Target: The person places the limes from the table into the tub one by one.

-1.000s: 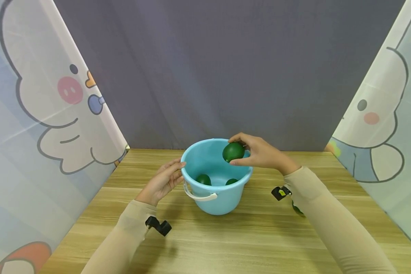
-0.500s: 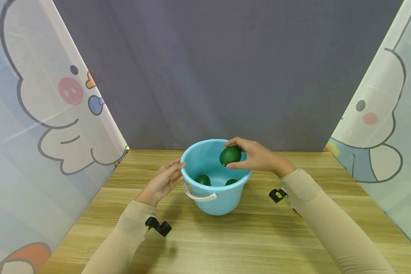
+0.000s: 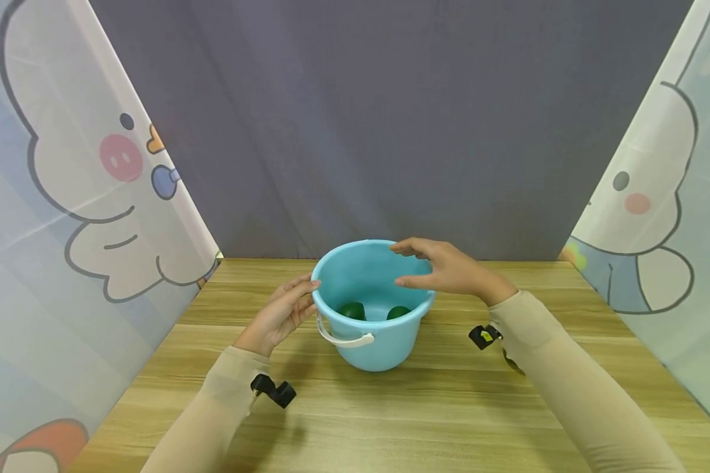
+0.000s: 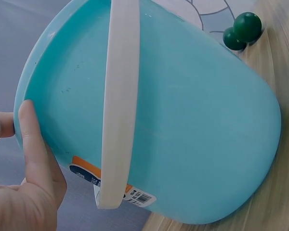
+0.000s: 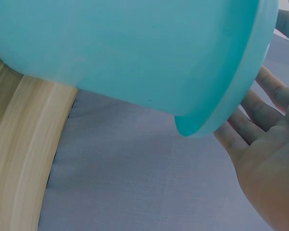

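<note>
2 green fruits (image 3: 352, 311) in blue bucket (image 3: 384, 349), frame center. Your left hand (image 3: 279, 314) pinches its rim (image 3: 384, 324); your right hand (image 3: 449, 269) gapes wide, empty.

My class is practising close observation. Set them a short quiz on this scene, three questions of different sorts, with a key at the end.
1. Fill in the number: in the head view, ____ green fruits show inside the blue bucket.
2. Multiple choice: what does the left hand hold?
a) the white handle
b) the bucket's rim
c) the table edge
3. True or false: the right hand holds nothing.

Key: 1. two; 2. b; 3. true.
</note>
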### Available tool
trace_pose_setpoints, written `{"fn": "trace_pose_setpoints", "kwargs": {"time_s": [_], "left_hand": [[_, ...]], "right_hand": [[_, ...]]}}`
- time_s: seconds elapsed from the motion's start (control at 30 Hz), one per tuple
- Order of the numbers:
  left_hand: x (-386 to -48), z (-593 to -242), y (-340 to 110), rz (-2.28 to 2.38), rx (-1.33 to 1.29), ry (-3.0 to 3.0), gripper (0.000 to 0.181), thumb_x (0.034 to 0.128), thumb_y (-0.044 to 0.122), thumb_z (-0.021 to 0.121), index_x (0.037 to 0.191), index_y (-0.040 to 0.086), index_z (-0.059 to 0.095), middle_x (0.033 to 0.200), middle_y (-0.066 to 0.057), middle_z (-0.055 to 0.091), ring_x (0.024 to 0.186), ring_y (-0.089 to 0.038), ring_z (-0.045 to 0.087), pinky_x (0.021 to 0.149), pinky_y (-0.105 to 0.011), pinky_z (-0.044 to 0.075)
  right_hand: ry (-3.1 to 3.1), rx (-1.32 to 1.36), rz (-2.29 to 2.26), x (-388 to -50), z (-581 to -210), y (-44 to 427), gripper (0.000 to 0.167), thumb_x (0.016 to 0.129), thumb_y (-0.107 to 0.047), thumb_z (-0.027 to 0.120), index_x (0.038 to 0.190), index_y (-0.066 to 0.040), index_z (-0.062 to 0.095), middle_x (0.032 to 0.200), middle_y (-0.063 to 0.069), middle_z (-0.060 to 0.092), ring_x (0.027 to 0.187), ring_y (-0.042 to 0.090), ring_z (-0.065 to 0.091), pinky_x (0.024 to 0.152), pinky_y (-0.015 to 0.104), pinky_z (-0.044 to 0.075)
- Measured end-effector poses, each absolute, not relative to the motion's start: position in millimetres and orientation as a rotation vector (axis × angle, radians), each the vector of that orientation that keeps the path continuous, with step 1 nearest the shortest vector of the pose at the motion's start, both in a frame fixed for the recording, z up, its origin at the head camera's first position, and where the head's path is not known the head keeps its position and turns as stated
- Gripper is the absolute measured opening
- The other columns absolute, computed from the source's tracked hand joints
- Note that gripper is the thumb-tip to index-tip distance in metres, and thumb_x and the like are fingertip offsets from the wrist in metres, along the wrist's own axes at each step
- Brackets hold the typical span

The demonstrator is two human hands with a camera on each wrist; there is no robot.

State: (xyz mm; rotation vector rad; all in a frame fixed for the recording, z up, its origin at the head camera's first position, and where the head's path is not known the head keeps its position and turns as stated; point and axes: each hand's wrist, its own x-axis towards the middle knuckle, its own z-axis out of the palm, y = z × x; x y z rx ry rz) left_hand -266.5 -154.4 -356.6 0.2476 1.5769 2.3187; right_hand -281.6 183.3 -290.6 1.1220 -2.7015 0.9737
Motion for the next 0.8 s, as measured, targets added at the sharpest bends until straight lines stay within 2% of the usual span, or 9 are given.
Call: {"fn": "trace_pose_setpoints", "kwargs": {"time_s": [0.2, 0.5, 0.8], "left_hand": [[-266, -357, -154, 2.32, 0.247, 1.583, 0.048, 0.1041, 0.009, 0.054, 0.147, -0.004, 0.036, 0.118, -0.01, 0.056, 0.087, -0.009, 0.066, 0.075, -0.014, 0.058], [-267, -357, -154, 2.315, 0.249, 1.58, 0.05, 0.1041, 0.01, 0.054, 0.148, -0.004, 0.035, 0.123, -0.013, 0.055, 0.087, -0.009, 0.066, 0.075, -0.014, 0.058], [-267, -357, -154, 2.319, 0.243, 1.589, 0.046, 0.1044, 0.009, 0.054, 0.146, -0.004, 0.037, 0.116, -0.01, 0.058, 0.085, -0.008, 0.066, 0.073, -0.014, 0.058]], "right_hand": [[-2.689, 1.135, 0.962, -280, -289, 186, 0.065, 0.089, -0.04, 0.077, 0.143, -0.012, 0.053, 0.143, 0.005, 0.055, 0.129, 0.023, 0.051, 0.109, 0.052, 0.044], [-2.65, 1.135, 0.966, -277, -287, 195, 0.061, 0.09, -0.036, 0.078, 0.14, -0.01, 0.054, 0.14, 0.011, 0.057, 0.125, 0.026, 0.055, 0.109, 0.052, 0.044], [-2.629, 1.08, 0.97, -272, -290, 212, 0.06, 0.089, -0.036, 0.079, 0.137, -0.009, 0.057, 0.136, 0.006, 0.06, 0.123, 0.026, 0.058, 0.103, 0.052, 0.049]]}}
